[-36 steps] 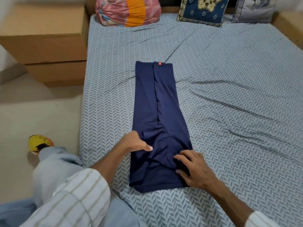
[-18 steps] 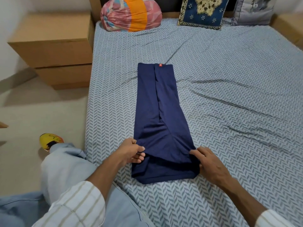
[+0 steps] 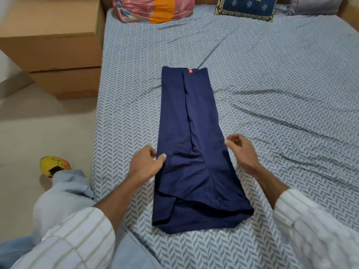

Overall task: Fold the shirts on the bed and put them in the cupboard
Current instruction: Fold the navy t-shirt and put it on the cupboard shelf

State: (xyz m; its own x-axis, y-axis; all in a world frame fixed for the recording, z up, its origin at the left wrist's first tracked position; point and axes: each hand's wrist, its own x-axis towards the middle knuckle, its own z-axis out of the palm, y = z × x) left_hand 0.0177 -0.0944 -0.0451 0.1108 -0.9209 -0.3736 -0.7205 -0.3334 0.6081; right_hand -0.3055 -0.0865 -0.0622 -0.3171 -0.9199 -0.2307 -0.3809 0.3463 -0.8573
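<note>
The blue shirt (image 3: 194, 152) lies flat in the middle of the bed (image 3: 281, 94), folded into a long thin strip. A little red tag sits at its far end, and the wide end is close to me.

My left hand (image 3: 147, 164) is at the left edge of the strip, about halfway along. My thumb lies on top of the cloth and my fingers curl by the edge, so I think I am pinching it there. My right hand (image 3: 240, 150) is just beside the right edge. Its fingers are bent and loose, and I cannot tell if they hold any cloth.

I think the next bit is to fold the strip in half. To do it well, I should grab both sides at the same spot, lift together, and lay one end neatly on the other. The near end is a bit messy, with one layer poking out, so I should smooth it first.

There is lots of open sheet to the right and up past the tag. The bed's left edge is near my left arm, so I should not slide the shirt that way. Pillows (image 3: 155, 8) sit far off at the head.
</note>
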